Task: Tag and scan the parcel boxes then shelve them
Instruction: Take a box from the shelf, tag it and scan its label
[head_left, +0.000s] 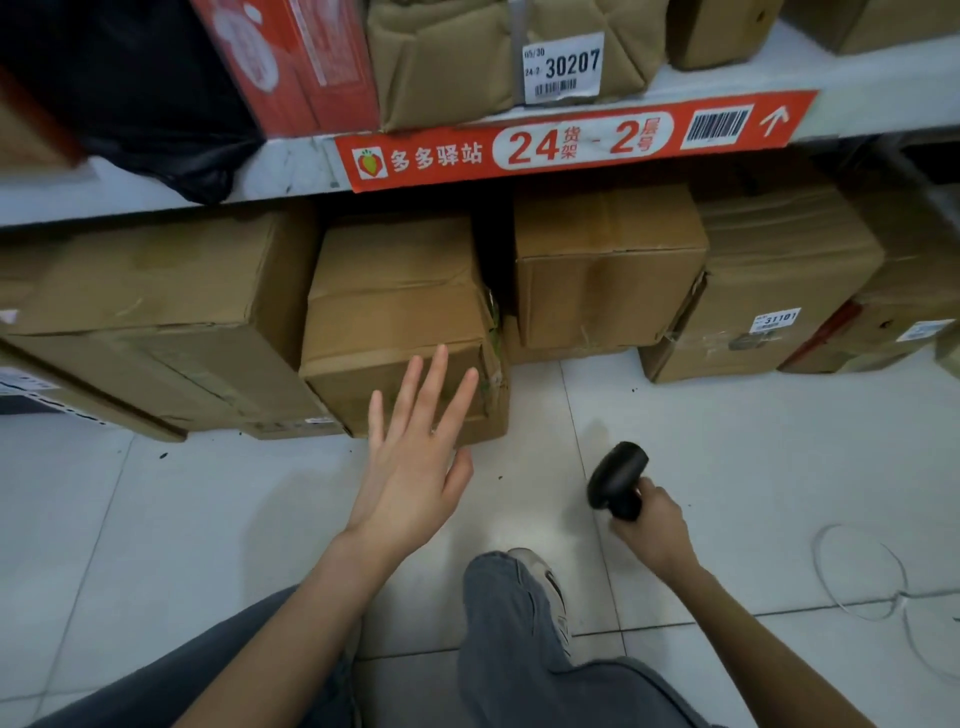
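Note:
A brown parcel box (395, 312) stands on the floor under the shelf, its front face plain with no tag that I can see. My left hand (415, 457) hovers flat and open just in front of that face, fingers spread, holding nothing. My right hand (652, 527) is lower right, closed round the handle of a black barcode scanner (618, 480), whose head points up and left. A red shelf label (571, 137) reading 24-2 with a barcode runs along the shelf edge above.
More cardboard boxes (608, 270) line the floor under the shelf; one at the right carries a white tag (776, 319). On the shelf above sit a tagged brown parcel (467, 62), a red box and a black bag. My legs and shoe (540, 587) are below; a white strap loop (857, 571) lies on the tiles.

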